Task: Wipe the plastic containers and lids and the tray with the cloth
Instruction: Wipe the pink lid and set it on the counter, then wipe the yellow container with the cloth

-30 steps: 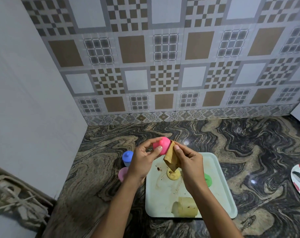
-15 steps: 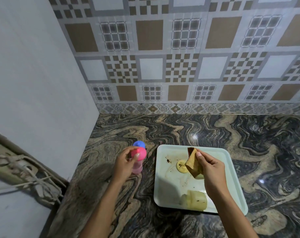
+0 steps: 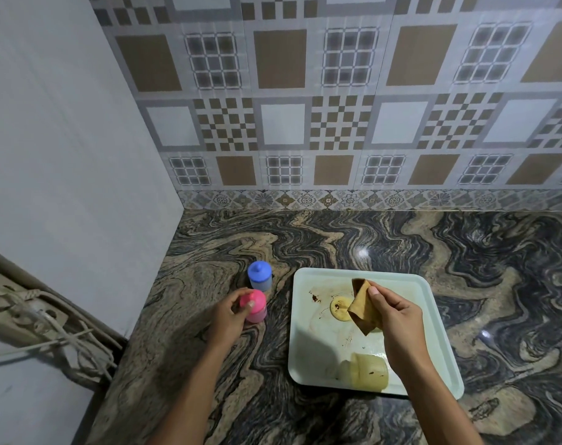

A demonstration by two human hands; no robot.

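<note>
Moved: pink lid (image 3: 253,299) has gone from over the tray to the top of its pot left of the tray, carried by the left grip; the right grip and cloth have dropped closer to the tray's middle
Bench: marbled stone bench (image 3: 337,239) carries everything; the tray sits on it, near its front
Tray: pale tray (image 3: 305,348) lies flat, with brown stains (image 3: 314,297) on its far left part, so it looks not yet wiped
Right grip: right grip (image 3: 398,319) is over the tray's middle, thumb and fingers pinched on the cloth
Left grip: left grip (image 3: 228,316) is just left of the tray, fingertips curled round the pink lid
Yellow container: yellow container (image 3: 366,370) lies on its side at the tray's near edge, with a brown smear on it; probably still to clean
Cloth: tan cloth (image 3: 361,308) hangs folded from the right grip above the tray's middle; whether it touches the tray I cannot tell
Pink container: pink container (image 3: 258,314) stands upright on the bench left of the tray, lid on
Blue container: blue container (image 3: 259,277) stands capped just beyond the pink one, left of the tray's far corner
Yellow lid: yellow lid (image 3: 339,308) lies flat on the tray left of the cloth, spotted brown
Progress: pink and blue sets look done and set aside; the yellow container, yellow lid and tray seem left, so roughly halfway
</note>
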